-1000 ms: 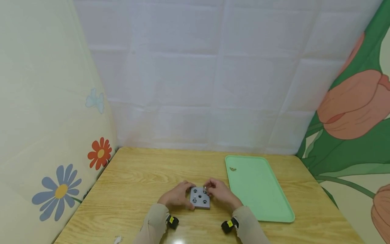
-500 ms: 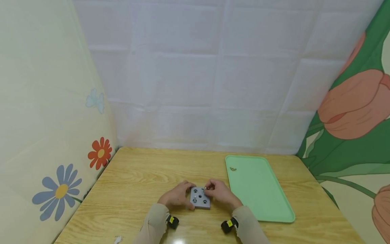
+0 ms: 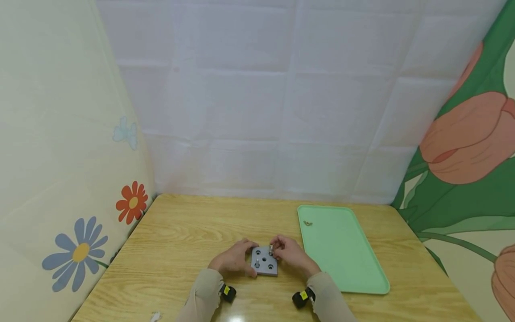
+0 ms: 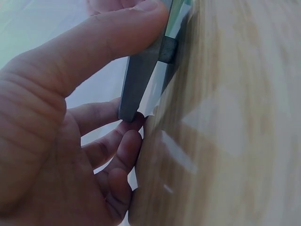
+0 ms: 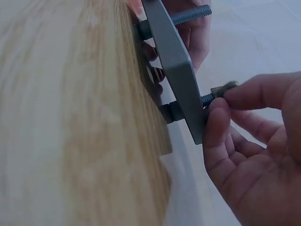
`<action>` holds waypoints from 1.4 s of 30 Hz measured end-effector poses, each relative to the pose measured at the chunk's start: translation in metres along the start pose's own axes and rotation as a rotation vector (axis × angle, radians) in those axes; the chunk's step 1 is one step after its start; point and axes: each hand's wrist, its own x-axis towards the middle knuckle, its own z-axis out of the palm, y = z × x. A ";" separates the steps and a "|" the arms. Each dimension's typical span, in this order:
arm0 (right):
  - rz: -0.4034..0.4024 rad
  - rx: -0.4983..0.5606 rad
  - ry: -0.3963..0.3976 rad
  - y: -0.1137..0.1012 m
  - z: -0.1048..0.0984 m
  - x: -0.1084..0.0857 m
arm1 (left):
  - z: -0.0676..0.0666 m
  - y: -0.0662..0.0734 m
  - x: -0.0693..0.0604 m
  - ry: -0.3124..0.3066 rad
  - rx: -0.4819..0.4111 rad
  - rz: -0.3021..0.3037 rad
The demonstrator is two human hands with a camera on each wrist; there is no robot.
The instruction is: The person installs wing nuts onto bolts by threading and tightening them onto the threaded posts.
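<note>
A grey metal plate with several holes is held a little above the table, as the right wrist view shows. My left hand grips its left side, thumb on the near edge and fingers at the far one. Two bolts pass through the plate, their heads below it; one threaded shank stands bare. On the other bolt, at the far right corner, sits a small brass-coloured nut. My right hand pinches this nut between thumb and index finger. In the left wrist view a bolt head shows under the plate.
On the right lies a green tray with a small brass-coloured wing nut near its far left corner. A small whitish object lies at the table's near left edge. White cloth hangs behind the table.
The fingers of my right hand have shifted slightly around the nut, which was mostly covered half a second ago and shows again. My left hand and the plate have stayed in place.
</note>
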 end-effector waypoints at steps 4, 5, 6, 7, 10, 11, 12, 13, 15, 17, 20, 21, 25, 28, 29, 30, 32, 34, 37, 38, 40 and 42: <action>-0.034 -0.039 -0.016 0.000 -0.001 0.000 | 0.001 0.000 0.000 -0.002 0.008 0.001; -0.032 -0.051 -0.017 0.000 -0.002 0.000 | 0.001 -0.001 0.000 -0.004 0.007 0.002; -0.028 -0.060 -0.014 0.000 -0.002 0.000 | 0.001 -0.001 0.000 -0.005 0.006 0.003; -0.017 -0.069 -0.011 0.000 -0.002 0.000 | 0.001 -0.001 0.000 -0.006 0.006 0.004; 0.007 -0.087 0.000 0.001 -0.001 0.001 | 0.001 -0.002 0.001 -0.007 0.003 0.008; 0.013 -0.097 0.005 0.002 -0.001 0.001 | 0.001 -0.003 0.001 -0.007 0.002 0.010; 0.015 -0.105 0.010 0.002 -0.001 0.002 | 0.001 -0.003 0.001 -0.007 0.003 0.011; 0.020 -0.113 0.013 0.003 -0.001 0.002 | 0.001 -0.003 0.002 -0.006 0.004 0.014; 0.030 -0.119 0.015 0.003 -0.001 0.002 | 0.001 -0.003 0.002 -0.006 0.007 0.018; 0.047 -0.099 0.013 0.003 -0.001 0.002 | 0.001 -0.003 0.002 -0.005 0.006 0.020; 0.071 -0.002 0.011 0.002 0.000 0.002 | 0.001 -0.004 0.001 -0.003 0.010 0.021; 0.075 0.029 0.015 0.002 0.001 0.002 | 0.001 -0.004 0.001 -0.002 0.012 0.021; 0.078 0.070 0.031 0.003 0.002 0.003 | 0.001 -0.003 0.001 0.000 0.016 0.023; 0.071 0.014 0.027 0.005 0.002 0.003 | 0.002 -0.004 0.001 0.001 0.017 0.025; 0.064 -0.003 0.023 0.005 0.001 0.004 | 0.002 -0.004 0.001 0.001 0.016 0.024; 0.056 -0.013 0.017 0.006 0.001 0.004 | 0.002 -0.004 0.001 0.001 0.015 0.024; 0.040 -0.020 0.007 0.005 0.001 0.003 | 0.002 -0.003 0.001 0.001 0.013 0.026; 0.024 -0.023 -0.002 0.005 0.000 0.003 | 0.001 -0.003 0.001 -0.001 0.007 0.024; 0.010 -0.041 -0.005 0.006 -0.001 0.003 | 0.001 -0.002 0.001 -0.003 0.004 0.019; 0.011 -0.051 -0.004 0.006 -0.001 0.004 | 0.000 -0.002 0.001 -0.005 0.003 0.017; 0.014 -0.068 0.001 0.006 -0.001 0.004 | 0.000 -0.001 0.001 -0.006 0.004 0.013; 0.025 -0.090 0.007 0.005 -0.001 0.004 | 0.000 -0.001 0.001 -0.007 0.006 0.010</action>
